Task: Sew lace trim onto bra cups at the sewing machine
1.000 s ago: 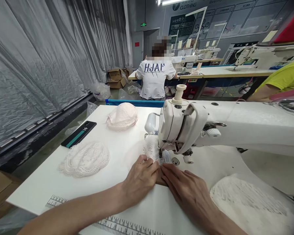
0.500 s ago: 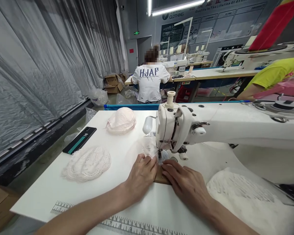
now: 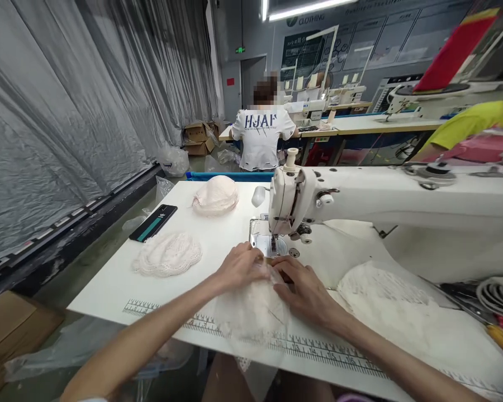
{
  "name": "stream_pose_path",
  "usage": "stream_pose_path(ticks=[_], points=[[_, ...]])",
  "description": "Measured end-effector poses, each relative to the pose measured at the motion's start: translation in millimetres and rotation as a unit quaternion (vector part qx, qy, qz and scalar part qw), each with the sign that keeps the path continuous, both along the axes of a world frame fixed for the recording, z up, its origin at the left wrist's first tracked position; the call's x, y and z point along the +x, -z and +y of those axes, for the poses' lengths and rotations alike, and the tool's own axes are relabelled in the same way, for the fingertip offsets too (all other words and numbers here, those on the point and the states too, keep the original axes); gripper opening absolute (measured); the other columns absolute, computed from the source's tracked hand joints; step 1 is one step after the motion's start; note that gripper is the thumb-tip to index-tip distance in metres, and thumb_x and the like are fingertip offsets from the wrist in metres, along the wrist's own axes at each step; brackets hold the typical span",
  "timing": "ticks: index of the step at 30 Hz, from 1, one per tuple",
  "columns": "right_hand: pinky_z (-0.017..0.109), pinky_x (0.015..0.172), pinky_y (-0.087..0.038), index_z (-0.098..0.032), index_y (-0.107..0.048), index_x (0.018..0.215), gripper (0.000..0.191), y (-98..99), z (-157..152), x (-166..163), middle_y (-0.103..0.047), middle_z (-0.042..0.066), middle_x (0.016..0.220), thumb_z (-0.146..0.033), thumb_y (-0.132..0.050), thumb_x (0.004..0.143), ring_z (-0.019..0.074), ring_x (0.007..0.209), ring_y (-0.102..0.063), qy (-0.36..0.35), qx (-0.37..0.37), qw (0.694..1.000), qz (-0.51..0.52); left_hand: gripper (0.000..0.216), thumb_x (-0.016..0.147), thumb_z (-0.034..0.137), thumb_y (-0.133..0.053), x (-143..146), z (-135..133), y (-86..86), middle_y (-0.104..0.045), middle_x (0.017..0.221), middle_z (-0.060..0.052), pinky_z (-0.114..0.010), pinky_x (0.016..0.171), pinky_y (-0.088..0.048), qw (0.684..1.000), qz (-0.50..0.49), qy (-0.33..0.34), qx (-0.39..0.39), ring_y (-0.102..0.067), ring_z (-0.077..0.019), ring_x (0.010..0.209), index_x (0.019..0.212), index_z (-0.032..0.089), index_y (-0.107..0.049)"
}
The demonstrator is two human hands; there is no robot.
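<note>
My left hand (image 3: pixel 240 267) and my right hand (image 3: pixel 302 286) rest side by side on a pale lace fabric piece (image 3: pixel 251 310) lying on the white table (image 3: pixel 109 287), just in front of the needle of the white sewing machine (image 3: pixel 360 195). Both hands have their fingers curled and pinched on the fabric's upper edge. The fabric spreads toward me and hangs a little over the table's ruler-marked front edge. The metal needle plate (image 3: pixel 263 244) is bare behind my fingers.
A lace pile (image 3: pixel 167 261) and a dark phone (image 3: pixel 153 222) lie at the left, a pink padded stack (image 3: pixel 216 196) farther back, a large lace heap (image 3: pixel 385 296) at the right. A person in a white shirt (image 3: pixel 262 137) stands at another bench; a yellow sleeve (image 3: pixel 465 125) is at right.
Both hands drew back toward me with the lace fabric, away from the needle; the needle plate is now uncovered. The camera view pulled back and shows the table's front edge.
</note>
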State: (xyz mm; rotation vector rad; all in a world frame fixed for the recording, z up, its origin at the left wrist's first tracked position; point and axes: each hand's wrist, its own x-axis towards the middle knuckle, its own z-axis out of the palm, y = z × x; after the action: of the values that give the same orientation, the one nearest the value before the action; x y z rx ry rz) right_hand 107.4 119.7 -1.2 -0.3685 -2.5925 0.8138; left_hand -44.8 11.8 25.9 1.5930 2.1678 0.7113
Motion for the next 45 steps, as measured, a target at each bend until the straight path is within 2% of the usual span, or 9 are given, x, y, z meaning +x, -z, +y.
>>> stream_pose_path(ticks=[3, 5, 10, 15, 20, 26, 33, 38, 45], points=[[0.029, 0.057, -0.045, -0.018, -0.054, 0.077, 0.019, -6.0, 2.5, 4.8, -0.062, 0.004, 0.077, -0.019, -0.037, 0.084, 0.0156, 0.061, -0.055, 0.0, -0.07, 0.998, 0.004, 0.021, 0.074, 0.034, -0.063, -3.1, 7.8, -8.0, -0.045, 0.06, 0.004, -0.023, 0.056, -0.034, 0.994, -0.102, 0.014, -0.031, -0.045, -0.0132, 0.061, 0.069, 0.015, -0.056], [0.027, 0.053, -0.045, -0.018, -0.055, 0.079, 0.022, -11.5, -2.3, 12.7, -0.061, 0.003, 0.071, -0.023, -0.035, 0.087, 0.0155, 0.06, -0.056, -0.003, -0.085, 0.996, 0.008, 0.024, 0.075, 0.034, -0.06, 5.6, -3.6, -15.6, -0.046, 0.061, 0.004, -0.022, 0.055, -0.033, 0.989, -0.142, 0.03, -0.016, -0.045, -0.0113, 0.06, 0.064, 0.015, -0.052], [0.029, 0.073, -0.048, -0.02, -0.052, 0.108, 0.029, -28.9, -39.3, 40.2, -0.062, 0.006, 0.099, -0.039, -0.049, 0.086, 0.0194, 0.088, -0.058, -0.059, -0.157, 0.985, 0.034, 0.021, 0.072, 0.034, -0.064, 34.7, -53.4, -41.9, -0.055, 0.073, 0.001, -0.022, 0.061, -0.035, 0.97, -0.236, 0.046, -0.026, -0.048, -0.0123, 0.07, 0.07, 0.015, -0.057], [0.025, 0.061, -0.042, -0.017, -0.059, 0.08, 0.029, -41.7, -70.2, 64.0, -0.057, 0.002, 0.071, -0.043, -0.048, 0.087, 0.0144, 0.067, -0.051, -0.117, -0.285, 0.951, -0.027, 0.027, 0.063, 0.023, -0.073, 55.6, -93.5, -58.5, -0.054, 0.074, 0.002, -0.021, 0.062, -0.035, 0.947, -0.313, 0.043, -0.055, -0.046, -0.0104, 0.069, 0.087, 0.014, -0.063], [0.024, 0.059, -0.042, -0.016, -0.06, 0.085, 0.032, -34.6, -82.6, 83.9, -0.059, 0.003, 0.076, -0.047, -0.058, 0.081, 0.0141, 0.068, -0.052, -0.152, -0.425, 0.889, -0.08, 0.034, 0.059, 0.026, -0.078, 71.6, -115.7, -42.1, -0.053, 0.071, 0.002, -0.021, 0.058, -0.034, 0.904, -0.403, 0.051, -0.134, -0.044, -0.0098, 0.065, 0.088, 0.014, -0.065], [0.025, 0.059, -0.042, -0.016, -0.06, 0.081, 0.031, -20.6, -92.9, 101.6, -0.057, 0.001, 0.072, -0.046, -0.059, 0.08, 0.0134, 0.066, -0.052, -0.138, -0.445, 0.877, -0.116, 0.029, 0.07, 0.04, -0.068, 90.7, -123.5, -7.4, -0.056, 0.067, 0.0, -0.022, 0.061, -0.037, 0.878, -0.468, 0.011, -0.098, -0.048, -0.0108, 0.065, 0.07, 0.012, -0.062], [0.024, 0.06, -0.039, -0.018, -0.057, 0.075, 0.029, -11.0, -102.0, 110.0, -0.054, 0.0, 0.071, -0.043, -0.051, 0.086, 0.0129, 0.066, -0.049, -0.144, -0.432, 0.878, -0.146, 0.026, 0.063, 0.023, -0.074, 94.5, -135.2, 18.2, -0.059, 0.068, 0.0, -0.022, 0.059, -0.039, 0.862, -0.497, -0.008, -0.097, -0.051, -0.0101, 0.063, 0.082, 0.012, -0.061], [0.022, 0.055, -0.036, -0.019, -0.05, 0.076, 0.028, -2.1, -106.2, 109.8, -0.046, -0.002, 0.069, -0.043, -0.046, 0.089, 0.0114, 0.062, -0.042, -0.124, -0.414, 0.893, -0.123, 0.038, 0.058, 0.023, -0.078, 92.9, -136.9, 18.4, -0.061, 0.077, -0.002, -0.024, 0.065, -0.041, 0.845, -0.519, 0.001, -0.129, -0.054, -0.0125, 0.071, 0.093, 0.013, -0.064], [0.024, 0.061, -0.039, -0.019, -0.055, 0.087, 0.022, 11.5, -107.2, 106.1, -0.056, 0.001, 0.08, -0.041, -0.054, 0.085, 0.0136, 0.072, -0.05, -0.122, -0.39, 0.903, -0.132, 0.025, 0.061, 0.018, -0.073, 99.2, -131.5, 24.9, -0.058, 0.07, 0.0, -0.022, 0.062, -0.039, 0.852, -0.508, -0.049, -0.117, -0.05, -0.0091, 0.064, 0.084, 0.01, -0.066]])
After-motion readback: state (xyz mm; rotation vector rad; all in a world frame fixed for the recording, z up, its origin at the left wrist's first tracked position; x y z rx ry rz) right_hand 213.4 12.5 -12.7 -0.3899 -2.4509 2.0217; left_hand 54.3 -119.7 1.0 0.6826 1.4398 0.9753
